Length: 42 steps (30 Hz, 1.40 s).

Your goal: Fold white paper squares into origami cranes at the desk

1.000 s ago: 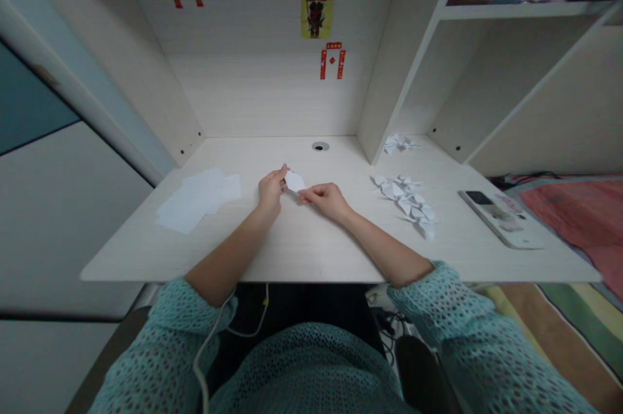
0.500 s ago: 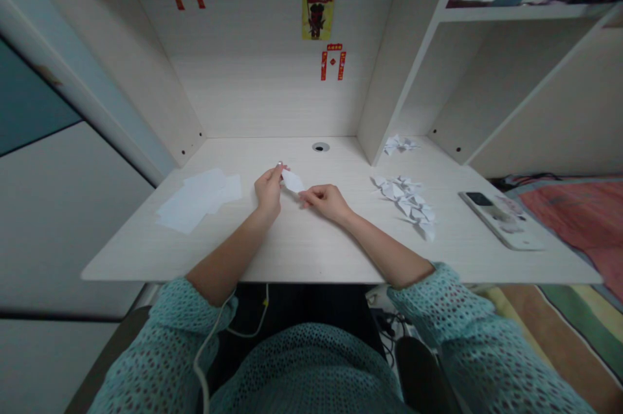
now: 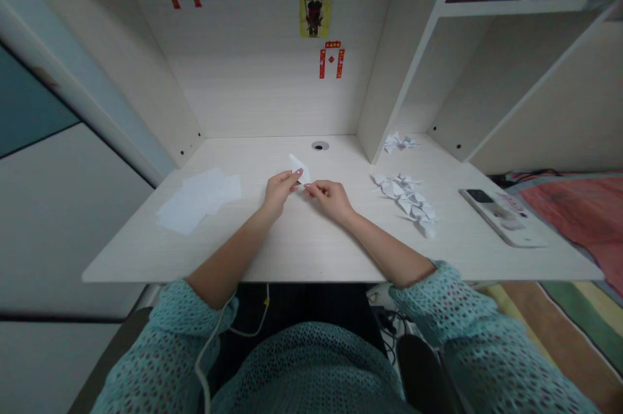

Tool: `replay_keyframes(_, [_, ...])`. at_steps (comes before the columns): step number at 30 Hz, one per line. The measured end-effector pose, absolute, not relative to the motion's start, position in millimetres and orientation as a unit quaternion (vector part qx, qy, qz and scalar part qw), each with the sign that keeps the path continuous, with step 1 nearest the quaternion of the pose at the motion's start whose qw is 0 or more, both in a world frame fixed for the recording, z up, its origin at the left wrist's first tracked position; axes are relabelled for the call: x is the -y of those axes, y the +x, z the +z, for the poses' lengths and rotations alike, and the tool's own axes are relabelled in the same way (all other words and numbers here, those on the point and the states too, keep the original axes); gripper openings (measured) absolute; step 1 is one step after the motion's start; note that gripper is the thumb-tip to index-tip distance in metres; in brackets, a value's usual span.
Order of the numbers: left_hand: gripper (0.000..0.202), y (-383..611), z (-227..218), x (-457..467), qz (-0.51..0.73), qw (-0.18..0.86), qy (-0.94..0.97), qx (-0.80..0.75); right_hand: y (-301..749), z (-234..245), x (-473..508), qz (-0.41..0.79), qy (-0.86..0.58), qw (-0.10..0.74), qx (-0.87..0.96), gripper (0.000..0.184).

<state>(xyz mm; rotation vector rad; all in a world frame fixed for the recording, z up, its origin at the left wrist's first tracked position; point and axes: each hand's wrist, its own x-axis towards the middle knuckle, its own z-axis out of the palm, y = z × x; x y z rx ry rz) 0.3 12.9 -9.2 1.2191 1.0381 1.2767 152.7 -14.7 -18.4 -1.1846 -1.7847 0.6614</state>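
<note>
I pinch the small folded paper piece [image 3: 299, 167] with both hands. My left hand [image 3: 280, 188] has thumb and forefinger pressed together on its near edge, and my right hand [image 3: 331, 196] nips the lower corner just beside them, fingertips almost touching. The piece stands up from my fingers, its point tilted away from me, just above the desk [image 3: 311, 245]. It is partly folded — into what shape I cannot tell. Well to the right of my grip lies a pile of folded pieces [image 3: 409, 200], which look done. To the left, flat sheets [image 3: 199, 198] lie unfolded, so I judge a fair share remains. Against a second ago, my hands have drawn closer together, and the piece has swung from lying low between them to pointing up.
</note>
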Motion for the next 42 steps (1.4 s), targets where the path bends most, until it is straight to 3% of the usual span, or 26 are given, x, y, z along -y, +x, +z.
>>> replay_keyframes(4, [0.038, -1.8, -8.7, -14.9, 0.547, 0.514, 0.500, -0.432, 151.9, -22.9, 12.2, 0.311, -0.463, 0.417, 0.718, 0.042])
replay_keyframes(12, [0.033, 1.8, -4.5, -10.5, 0.544, 0.495, 0.522, -0.431, 160.3, -13.4, 6.3, 0.301, -0.440, 0.546, 0.646, 0.027])
replay_keyframes(16, [0.031, 3.3, -5.9, -11.2, 0.560, 0.467, 0.544, -0.416, 161.3, -10.3, 6.5, 0.309, -0.414, 0.530, 0.673, 0.023])
replay_keyframes(21, [0.026, 0.4, -7.4, -12.3, 0.554, 0.422, 0.600, -0.394, 159.9, -10.9, 7.8, 0.337, -0.376, 0.483, 0.715, 0.039])
replay_keyframes(24, [0.027, -0.6, -5.1, -9.8, 0.543, 0.406, 0.619, -0.397, 158.6, -13.5, 7.7, 0.353, -0.376, 0.486, 0.706, 0.036])
replay_keyframes(33, [0.044, 7.7, 6.6, 2.0, 0.528, 0.490, 0.567, -0.400, 162.5, -14.9, 3.3, 0.322, -0.457, 0.560, 0.611, 0.032])
replay_keyframes(42, [0.031, 6.0, 3.5, -1.8, 0.536, 0.504, 0.561, -0.381, 160.8, -12.2, 7.0, 0.287, -0.472, 0.570, 0.609, 0.028])
